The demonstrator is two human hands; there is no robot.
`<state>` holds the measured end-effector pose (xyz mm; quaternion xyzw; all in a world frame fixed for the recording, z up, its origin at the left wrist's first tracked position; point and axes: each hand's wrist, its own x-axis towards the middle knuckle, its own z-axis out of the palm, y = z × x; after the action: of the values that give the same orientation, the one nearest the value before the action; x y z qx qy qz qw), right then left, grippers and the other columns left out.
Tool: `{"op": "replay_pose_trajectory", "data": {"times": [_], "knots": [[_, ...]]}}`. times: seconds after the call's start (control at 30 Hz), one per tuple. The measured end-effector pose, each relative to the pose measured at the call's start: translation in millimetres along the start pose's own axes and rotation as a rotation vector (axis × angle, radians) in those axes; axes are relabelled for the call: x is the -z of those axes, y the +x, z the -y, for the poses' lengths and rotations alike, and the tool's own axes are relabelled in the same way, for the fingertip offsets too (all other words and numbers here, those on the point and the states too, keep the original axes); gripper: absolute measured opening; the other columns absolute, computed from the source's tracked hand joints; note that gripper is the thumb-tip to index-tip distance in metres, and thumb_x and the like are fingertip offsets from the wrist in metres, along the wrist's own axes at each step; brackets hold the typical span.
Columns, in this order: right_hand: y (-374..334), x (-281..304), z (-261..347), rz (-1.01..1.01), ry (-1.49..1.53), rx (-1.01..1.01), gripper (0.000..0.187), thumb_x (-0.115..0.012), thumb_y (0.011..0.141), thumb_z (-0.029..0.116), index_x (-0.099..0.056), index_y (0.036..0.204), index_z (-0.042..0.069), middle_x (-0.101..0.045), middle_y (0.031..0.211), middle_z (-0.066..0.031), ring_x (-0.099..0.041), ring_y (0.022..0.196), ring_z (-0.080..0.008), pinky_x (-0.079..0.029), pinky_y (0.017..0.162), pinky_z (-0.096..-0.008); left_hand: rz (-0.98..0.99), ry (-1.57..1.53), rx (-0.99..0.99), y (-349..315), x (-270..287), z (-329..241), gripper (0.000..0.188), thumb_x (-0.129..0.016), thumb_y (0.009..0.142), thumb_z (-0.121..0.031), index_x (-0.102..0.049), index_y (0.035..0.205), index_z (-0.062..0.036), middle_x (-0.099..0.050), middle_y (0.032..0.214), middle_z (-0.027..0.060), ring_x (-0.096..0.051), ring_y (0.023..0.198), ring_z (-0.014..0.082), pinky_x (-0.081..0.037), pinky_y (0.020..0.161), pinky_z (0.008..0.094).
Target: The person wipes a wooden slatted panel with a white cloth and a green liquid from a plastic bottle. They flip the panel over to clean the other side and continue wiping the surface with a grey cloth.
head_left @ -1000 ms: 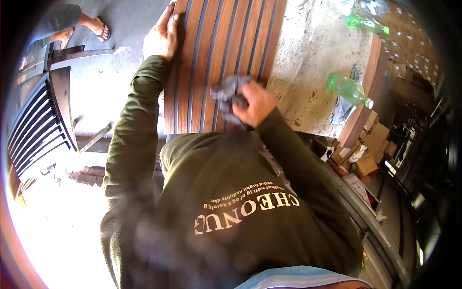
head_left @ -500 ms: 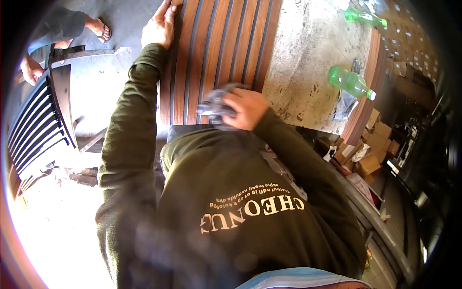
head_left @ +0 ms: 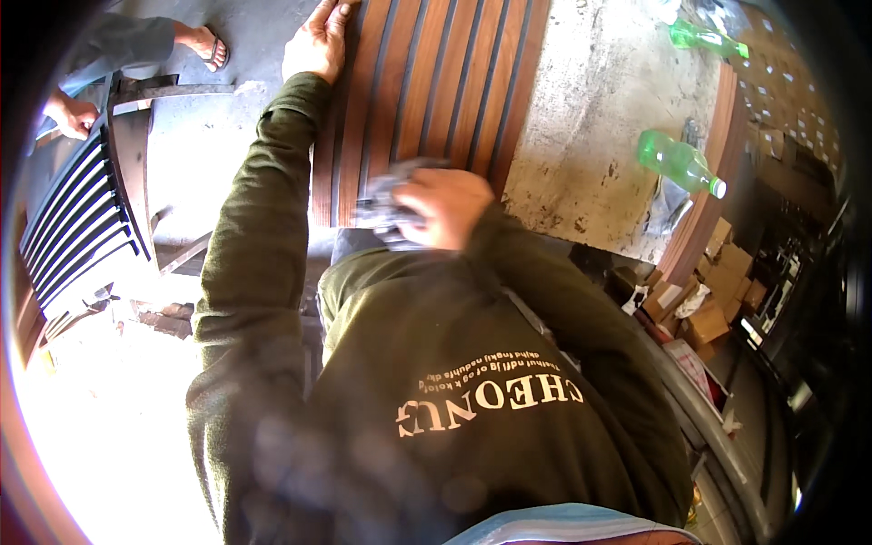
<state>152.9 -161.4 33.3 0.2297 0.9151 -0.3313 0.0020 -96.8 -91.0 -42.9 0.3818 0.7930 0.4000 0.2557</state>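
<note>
A brown wooden slat panel (head_left: 413,100) with dark grooves between its strips lies on a worn, pale tabletop. My left hand (head_left: 315,44) grips the panel's left edge toward its far end, with the fingers closed against the side. At the panel's near edge, my right hand (head_left: 445,204) is closed around a crumpled grey cloth (head_left: 386,213). That cloth presses on the strips near the left corner and is smeared by motion, so its folds are hard to make out.
Two green plastic bottles, a nearer one (head_left: 677,162) and a farther one (head_left: 707,39), lie on the stained tabletop (head_left: 590,136). Cardboard boxes (head_left: 708,318) are piled below right. At left, another person's hand (head_left: 73,116) touches a dark slatted panel (head_left: 86,213); a sandalled foot (head_left: 211,47) stands beyond.
My right hand has moved the cloth leftward along the panel's near edge. My left hand keeps its hold on the side. The whole view has shifted slightly.
</note>
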Motion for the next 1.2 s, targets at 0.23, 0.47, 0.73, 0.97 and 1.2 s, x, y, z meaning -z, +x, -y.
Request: {"op": "replay_pose_trajectory", "data": {"times": [0.23, 0.47, 0.73, 0.97, 1.2], "knots": [[-39.8, 14.9, -27.4, 0.059, -0.069, -0.027, 0.027, -0.071, 0.066, 0.025, -0.060, 0.086, 0.011, -0.055, 0.079, -0.0058, -0.059, 0.070, -0.0253, -0.049, 0.059, -0.0392, -0.059, 0.045, 0.022, 5.5, -9.1, 17.0, 0.047, -0.046, 0.090, -0.048, -0.053, 0.127, -0.0196, -0.060, 0.116, 0.0155, -0.054, 0.112, 0.0327, -0.043, 0.093, 0.0364], [78.8, -65.4, 46.7, 0.023, -0.163, 0.212, 0.028, -0.069, 0.068, 0.023, -0.062, 0.093, 0.013, -0.061, 0.091, -0.0066, -0.062, 0.081, -0.0251, -0.050, 0.068, -0.0377, -0.060, 0.066, -0.066, 9.0, -15.3, 21.7, 0.047, -0.041, 0.089, -0.057, -0.050, 0.129, -0.0325, -0.061, 0.112, 0.0143, -0.057, 0.104, 0.0380, -0.046, 0.088, 0.0431], [-66.2, 84.0, -72.0, -0.082, -0.395, -0.428, 0.026, -0.065, 0.069, 0.027, -0.062, 0.089, 0.012, -0.065, 0.087, -0.0096, -0.064, 0.079, -0.0279, -0.053, 0.069, -0.0372, -0.012, 0.037, -0.022, -1.5, -8.6, 13.0, 0.042, -0.044, 0.090, -0.048, -0.051, 0.128, -0.0300, -0.061, 0.111, 0.0177, -0.056, 0.104, 0.0381, -0.045, 0.088, 0.0423], [-39.5, 84.0, -36.1, -0.377, -0.044, -0.547, 0.033, -0.067, 0.073, 0.028, -0.062, 0.099, 0.009, -0.065, 0.084, -0.0126, -0.063, 0.075, -0.0298, -0.051, 0.067, -0.0395, 0.069, -0.322, -0.048, 14.9, -23.2, 45.5, 0.050, -0.047, 0.092, -0.040, -0.050, 0.130, -0.0063, -0.054, 0.127, 0.0161, -0.053, 0.117, 0.0268, -0.039, 0.098, 0.0304], [-119.2, 11.3, -6.6, -0.260, 0.088, -0.529, 0.028, -0.066, 0.070, 0.028, -0.058, 0.089, 0.009, -0.060, 0.086, -0.0119, -0.061, 0.078, -0.0302, -0.050, 0.067, -0.0397, 0.033, -0.058, -0.170, 16.2, -18.4, 39.7, 0.050, -0.042, 0.095, -0.043, -0.046, 0.133, -0.0113, -0.054, 0.127, 0.0157, -0.053, 0.115, 0.0301, -0.040, 0.097, 0.0340]]}}
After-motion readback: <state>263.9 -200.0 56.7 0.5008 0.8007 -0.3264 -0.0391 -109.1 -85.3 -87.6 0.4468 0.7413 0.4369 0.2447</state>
